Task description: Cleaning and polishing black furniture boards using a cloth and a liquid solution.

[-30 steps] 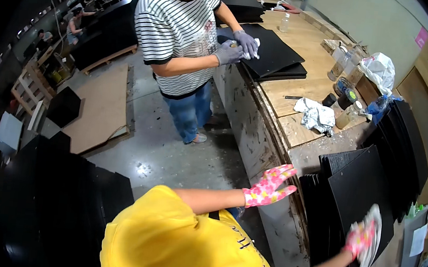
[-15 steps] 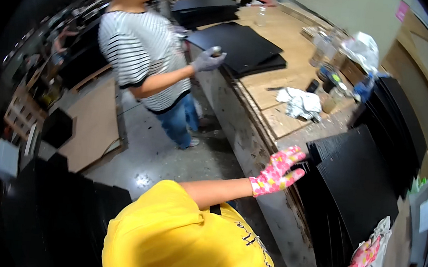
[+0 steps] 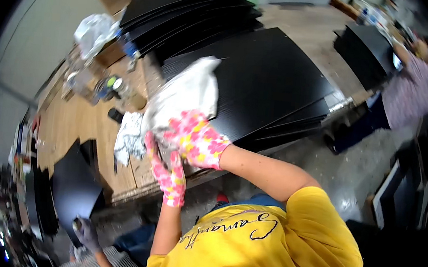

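Both gloved hands up front: right hand [image 3: 195, 138] & left hand [image 3: 165, 167] closed on white rag [image 3: 187, 95], held over black panel [image 3: 265, 82] on bench [image 3: 81, 121].

Both gloved hands have come together over the desk's near edge: the right hand [image 3: 195, 139], earlier out alone holding the white cloth [image 3: 184, 97], now meets the left hand [image 3: 169, 173], which has left the black panels [image 3: 260, 81]. The view has swung round.
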### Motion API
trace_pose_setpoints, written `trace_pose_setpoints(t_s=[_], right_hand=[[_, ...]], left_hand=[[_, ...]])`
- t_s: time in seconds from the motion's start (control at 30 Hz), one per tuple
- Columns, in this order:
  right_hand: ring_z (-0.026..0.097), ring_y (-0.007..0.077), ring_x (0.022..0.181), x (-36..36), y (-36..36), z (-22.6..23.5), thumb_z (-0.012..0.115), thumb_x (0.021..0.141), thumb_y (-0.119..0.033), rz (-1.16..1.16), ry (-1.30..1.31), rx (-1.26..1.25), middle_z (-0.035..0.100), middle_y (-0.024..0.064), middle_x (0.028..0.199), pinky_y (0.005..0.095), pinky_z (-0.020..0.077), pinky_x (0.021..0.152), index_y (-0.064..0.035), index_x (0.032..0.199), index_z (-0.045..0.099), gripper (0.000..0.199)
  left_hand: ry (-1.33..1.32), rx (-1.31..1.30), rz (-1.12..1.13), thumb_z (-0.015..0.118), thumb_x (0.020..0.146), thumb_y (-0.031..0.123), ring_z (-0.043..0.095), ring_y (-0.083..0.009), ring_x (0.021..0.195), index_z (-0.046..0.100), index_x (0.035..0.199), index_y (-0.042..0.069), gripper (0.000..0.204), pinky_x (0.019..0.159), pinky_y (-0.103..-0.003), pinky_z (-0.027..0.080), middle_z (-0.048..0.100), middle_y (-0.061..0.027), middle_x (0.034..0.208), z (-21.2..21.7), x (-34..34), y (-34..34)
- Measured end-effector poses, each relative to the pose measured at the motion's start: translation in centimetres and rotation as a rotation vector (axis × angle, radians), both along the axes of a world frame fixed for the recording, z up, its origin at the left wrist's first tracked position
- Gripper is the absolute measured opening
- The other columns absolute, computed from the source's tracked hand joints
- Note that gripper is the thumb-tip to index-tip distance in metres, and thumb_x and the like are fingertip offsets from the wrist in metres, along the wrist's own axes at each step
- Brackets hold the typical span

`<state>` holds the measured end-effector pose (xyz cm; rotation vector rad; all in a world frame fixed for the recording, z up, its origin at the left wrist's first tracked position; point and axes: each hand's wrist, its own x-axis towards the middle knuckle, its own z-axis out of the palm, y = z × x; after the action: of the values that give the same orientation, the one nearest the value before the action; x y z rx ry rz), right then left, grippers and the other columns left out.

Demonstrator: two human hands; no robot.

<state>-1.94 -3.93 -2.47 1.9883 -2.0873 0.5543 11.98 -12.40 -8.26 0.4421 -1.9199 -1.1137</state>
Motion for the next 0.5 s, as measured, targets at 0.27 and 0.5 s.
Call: trace_pose_setpoints(t_s=[0.27,0.5], right_hand=[[0.064,0.0389,0.093,-22.2,14.3,-1.7,0.052,0.092,-0.035,-0.790,-0.138,0.023,0.068,0.0211,0.098,0.0491,0.0505,0.084,-0.0067,0.103,0.067,0.034],[0.050,0.0381,0.129,-20.3,14.9,-2.1,0.054,0.087,-0.017,-0.568,0.106,-0.194,0.052,0.0243,0.138,0.0446,0.0401,0.109,-0.0034,0.138,0.050,0.052]], left_hand=[[-0.247,-0.706,-0.276,0.079,0.079,0.033,0.036,-0.0410,0.139,0.054,0.135,0.009,0.066,0.111,-0.054,0.030,0.044,-0.0192,0.147,1.3,-0.1,2.1],[-0.234,-0.597,-0.136,0.084,0.073,0.022,0.048,-0.0390,0.130,0.058,0.126,0.007,0.060,0.107,-0.051,0.037,0.054,-0.0152,0.136,0.6,-1.7,2.9]])
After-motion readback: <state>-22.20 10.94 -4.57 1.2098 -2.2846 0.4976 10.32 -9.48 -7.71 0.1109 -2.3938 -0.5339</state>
